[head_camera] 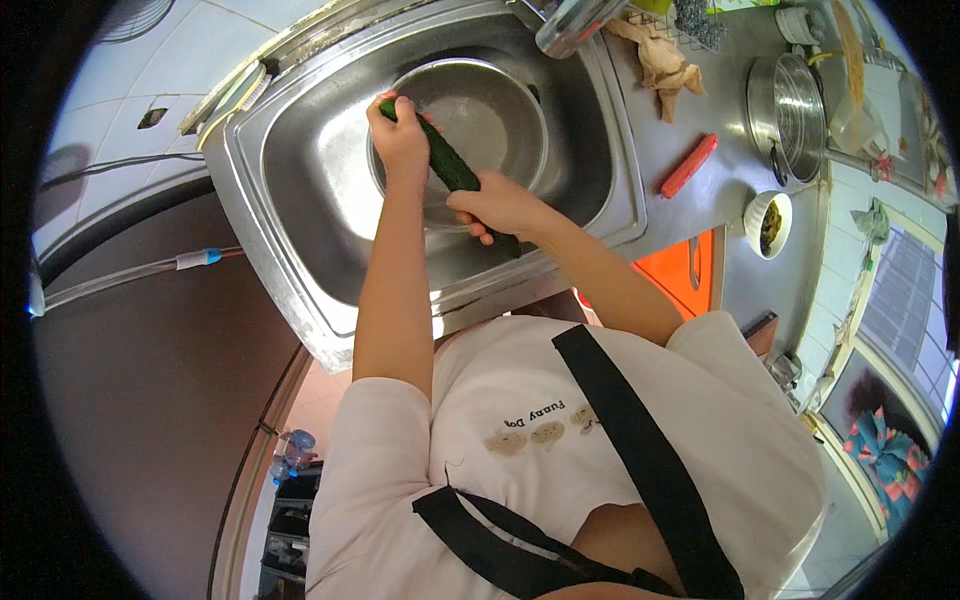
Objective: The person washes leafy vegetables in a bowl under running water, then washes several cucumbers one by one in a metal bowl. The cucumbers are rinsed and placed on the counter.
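A long dark green cucumber (450, 161) slants over a round metal basin (541, 161) in the stainless steel sink (315, 217). My left hand (401, 139) is wrapped around its upper end, thumb along the skin. Nearer my body, my right hand (502, 204) grips the lower part, and the far tip pokes out below my fingers. Part of the cucumber is hidden by both hands. The basin looks to hold clear water, though its depth is hard to judge. Above the sink's far right corner is a shiny metal cylinder (562, 37).
On the steel counter to the right lie a red packaged stick (688, 166) and a crumpled tan cloth (664, 60). Farther right stand a steel pot (763, 112) and a white bowl (754, 225) with dark food. A hose (127, 277) runs along the left.
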The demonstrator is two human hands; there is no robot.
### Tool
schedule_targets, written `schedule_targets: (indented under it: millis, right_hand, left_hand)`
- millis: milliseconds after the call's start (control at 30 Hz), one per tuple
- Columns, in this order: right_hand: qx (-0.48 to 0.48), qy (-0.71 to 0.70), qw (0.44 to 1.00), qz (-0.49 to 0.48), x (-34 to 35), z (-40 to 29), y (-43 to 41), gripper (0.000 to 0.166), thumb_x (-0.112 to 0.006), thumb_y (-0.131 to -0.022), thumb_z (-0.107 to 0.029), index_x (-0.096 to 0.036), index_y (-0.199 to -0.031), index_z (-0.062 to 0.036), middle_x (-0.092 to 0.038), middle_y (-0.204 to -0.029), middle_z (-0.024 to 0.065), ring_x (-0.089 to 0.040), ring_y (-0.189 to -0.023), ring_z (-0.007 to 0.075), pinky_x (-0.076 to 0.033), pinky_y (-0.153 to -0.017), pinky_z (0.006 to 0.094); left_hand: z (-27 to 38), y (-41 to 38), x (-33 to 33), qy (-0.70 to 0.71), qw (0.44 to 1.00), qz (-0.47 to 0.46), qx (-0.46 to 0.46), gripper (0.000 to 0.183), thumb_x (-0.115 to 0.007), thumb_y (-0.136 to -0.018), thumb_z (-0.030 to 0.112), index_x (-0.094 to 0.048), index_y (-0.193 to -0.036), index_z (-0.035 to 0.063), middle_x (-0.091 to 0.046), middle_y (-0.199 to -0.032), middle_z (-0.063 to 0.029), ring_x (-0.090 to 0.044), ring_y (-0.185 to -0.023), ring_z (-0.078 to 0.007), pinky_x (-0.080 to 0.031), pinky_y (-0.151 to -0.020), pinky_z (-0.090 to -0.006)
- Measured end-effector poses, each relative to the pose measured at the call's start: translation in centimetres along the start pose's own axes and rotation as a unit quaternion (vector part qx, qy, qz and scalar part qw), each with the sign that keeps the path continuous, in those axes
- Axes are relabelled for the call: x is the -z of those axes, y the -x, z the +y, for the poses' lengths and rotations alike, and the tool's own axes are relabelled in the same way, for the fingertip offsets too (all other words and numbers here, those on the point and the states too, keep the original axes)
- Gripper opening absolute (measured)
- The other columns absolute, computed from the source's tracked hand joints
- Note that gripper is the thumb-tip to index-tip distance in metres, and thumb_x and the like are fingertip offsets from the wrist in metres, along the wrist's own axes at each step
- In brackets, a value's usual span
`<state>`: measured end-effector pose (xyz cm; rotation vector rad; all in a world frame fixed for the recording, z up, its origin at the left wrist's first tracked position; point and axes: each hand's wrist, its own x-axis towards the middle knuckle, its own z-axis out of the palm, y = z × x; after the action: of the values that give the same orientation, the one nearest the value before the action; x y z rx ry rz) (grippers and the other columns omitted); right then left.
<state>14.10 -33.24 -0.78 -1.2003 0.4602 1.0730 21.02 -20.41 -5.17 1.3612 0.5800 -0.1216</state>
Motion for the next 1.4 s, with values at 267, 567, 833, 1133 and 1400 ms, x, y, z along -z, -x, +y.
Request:
schedule_targets:
  millis: [267,567,833,1133,1400]
  right_hand:
    - [0.162,0.422,0.874,0.177,-1.9,1.8,0.8,0.035,-0.065,-0.081,-0.016,-0.056,-0.102,0.01,-0.063,-0.086,0.0327,-0.065,-0.086,0.044,-0.052,-0.075,0.0465]
    - [0.095,0.067,0.991,0.07,-1.7,2.3,3.4,0.026,-0.063,-0.09,-0.024,-0.049,-0.091,-0.0011,-0.054,-0.064,0.0044,-0.052,-0.048,0.0126,-0.044,-0.043,0.0275]
    - [0.152,-0.097,0.979,0.097,0.3,2.1,0.7,0.036,-0.04,-0.102,-0.038,-0.049,-0.101,-0.003,-0.055,-0.076,0.0047,-0.057,-0.062,0.0136,-0.048,-0.055,0.0278]
    - [0.317,0.035,0.925,0.206,1.3,1.6,-1.5,0.031,-0.063,-0.091,-0.015,-0.054,-0.117,0.0003,-0.065,-0.099,0.0104,-0.064,-0.08,0.0146,-0.052,-0.069,0.0278]
    - [0.478,0.142,0.844,0.198,-0.3,0.9,0.0,0.048,-0.062,-0.079,0.008,-0.047,-0.123,-0.005,-0.055,-0.128,0.0155,-0.054,-0.12,0.0239,-0.044,-0.103,0.0366]
  left_hand:
    - [-1.1,0.2,1.0,-0.195,0.977,-0.052,0.064,0.07,-0.062,-0.084,0.007,-0.028,-0.145,0.0099,-0.06,-0.09,-0.0173,-0.065,-0.074,-0.0283,-0.052,-0.057,-0.0394]
    - [2.1,-1.2,3.1,0.155,0.948,-0.169,0.221,0.023,-0.061,-0.093,0.021,-0.048,-0.111,0.0148,-0.054,-0.08,-0.0064,-0.05,-0.06,-0.0134,-0.04,-0.049,-0.0239]
    - [-0.7,-0.2,1.8,0.11,0.948,-0.13,0.27,0.039,-0.06,-0.092,0.042,-0.052,-0.1,0.0043,-0.054,-0.067,-0.0076,-0.054,-0.055,-0.0171,-0.043,-0.05,-0.0273]
    - [-1.1,5.3,2.3,0.187,0.929,-0.188,0.258,0.03,-0.057,-0.095,0.032,-0.057,-0.112,0.0069,-0.06,-0.102,-0.0072,-0.059,-0.093,-0.0176,-0.054,-0.074,-0.0377]
    - [-0.6,7.9,4.8,0.316,0.866,-0.154,0.355,0.032,-0.052,-0.096,0.023,-0.052,-0.122,0.0035,-0.061,-0.115,-0.014,-0.06,-0.109,-0.0265,-0.052,-0.09,-0.0472]
